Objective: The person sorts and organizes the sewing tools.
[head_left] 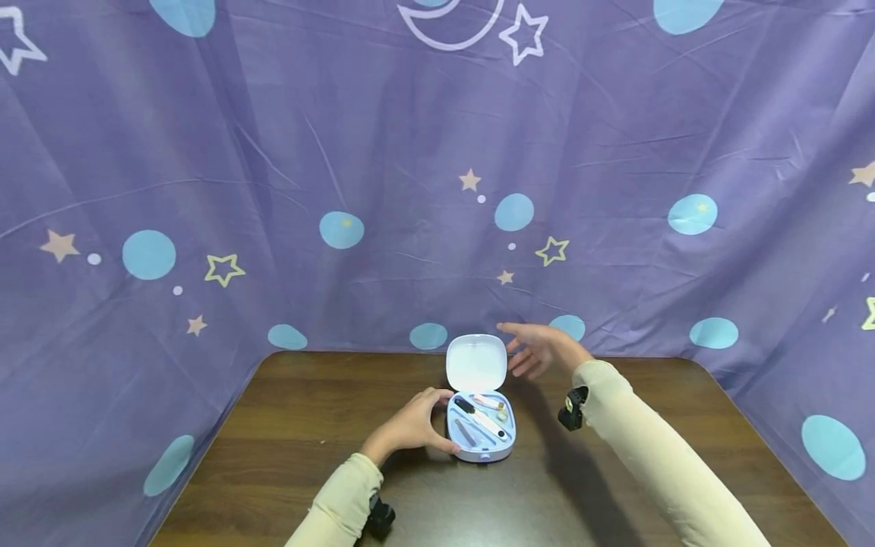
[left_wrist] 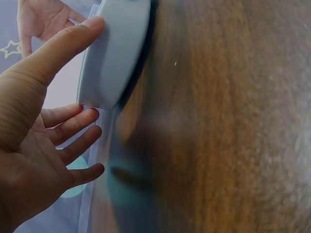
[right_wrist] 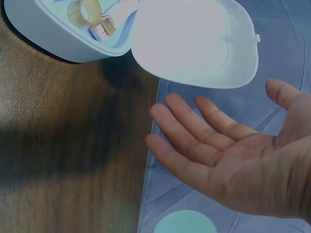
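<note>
A small white case (head_left: 484,457) stands on the table with its white lid (head_left: 476,363) raised. Inside its pale blue tray lie a white stick with a black end (head_left: 481,416), a thin grey strip (head_left: 465,432), a pinkish piece with a gold end (right_wrist: 104,28) and a gold ring-shaped piece (right_wrist: 85,13). My left hand (head_left: 413,422) grips the case's left side, thumb at the front corner and index finger at the back one; its other fingers (left_wrist: 82,145) spread apart. To the right of the lid, my right hand (head_left: 540,349) hangs in the air with loosely bent fingers, holding nothing.
The case is on a dark brown wooden table (head_left: 307,425). Behind it hangs a purple curtain (head_left: 410,190) with stars and blue dots, meeting the table's far edge near the raised lid. Black wrist cameras (head_left: 573,408) sit on both sleeves.
</note>
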`<action>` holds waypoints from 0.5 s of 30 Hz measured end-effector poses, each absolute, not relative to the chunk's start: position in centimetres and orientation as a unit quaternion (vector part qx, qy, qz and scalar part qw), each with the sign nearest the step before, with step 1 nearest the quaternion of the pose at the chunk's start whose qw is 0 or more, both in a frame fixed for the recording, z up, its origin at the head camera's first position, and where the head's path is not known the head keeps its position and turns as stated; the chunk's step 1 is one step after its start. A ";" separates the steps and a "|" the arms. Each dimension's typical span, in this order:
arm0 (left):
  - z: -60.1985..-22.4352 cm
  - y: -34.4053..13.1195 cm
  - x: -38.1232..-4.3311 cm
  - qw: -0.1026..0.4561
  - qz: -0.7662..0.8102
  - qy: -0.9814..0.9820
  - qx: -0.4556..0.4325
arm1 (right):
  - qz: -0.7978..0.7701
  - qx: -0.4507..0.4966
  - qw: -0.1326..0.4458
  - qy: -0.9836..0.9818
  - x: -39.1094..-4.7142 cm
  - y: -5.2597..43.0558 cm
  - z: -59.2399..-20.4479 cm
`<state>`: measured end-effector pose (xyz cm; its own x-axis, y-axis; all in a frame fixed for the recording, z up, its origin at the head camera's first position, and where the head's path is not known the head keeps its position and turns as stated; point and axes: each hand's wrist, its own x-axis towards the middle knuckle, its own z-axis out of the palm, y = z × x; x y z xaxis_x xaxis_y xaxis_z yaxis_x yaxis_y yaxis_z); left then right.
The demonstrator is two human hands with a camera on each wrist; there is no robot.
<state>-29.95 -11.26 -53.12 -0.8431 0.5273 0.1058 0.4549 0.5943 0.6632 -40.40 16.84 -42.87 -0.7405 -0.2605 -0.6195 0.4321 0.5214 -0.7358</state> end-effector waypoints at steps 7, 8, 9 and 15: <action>-53.4 -11.2 -30.3 0.046 0.389 0.873 0.289 | -0.478 0.048 0.373 0.794 -40.6 16.7 -43.9; -53.5 -11.2 -30.3 0.046 0.392 0.872 0.289 | -0.477 0.048 0.375 0.794 -40.6 16.7 -44.0; -53.6 -11.2 -30.4 0.044 0.392 0.872 0.289 | -0.476 0.049 0.379 0.792 -40.7 16.7 -44.1; -54.1 -11.4 -30.8 0.038 0.392 0.874 0.284 | -0.470 0.031 0.402 0.785 -40.8 16.6 -44.5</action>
<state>-30.76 -11.36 -54.10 -0.8361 0.5257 0.1566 0.4668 0.5320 0.7065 -40.82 16.56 -44.45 -0.6752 -0.3291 -0.6601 0.4263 0.5563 -0.7133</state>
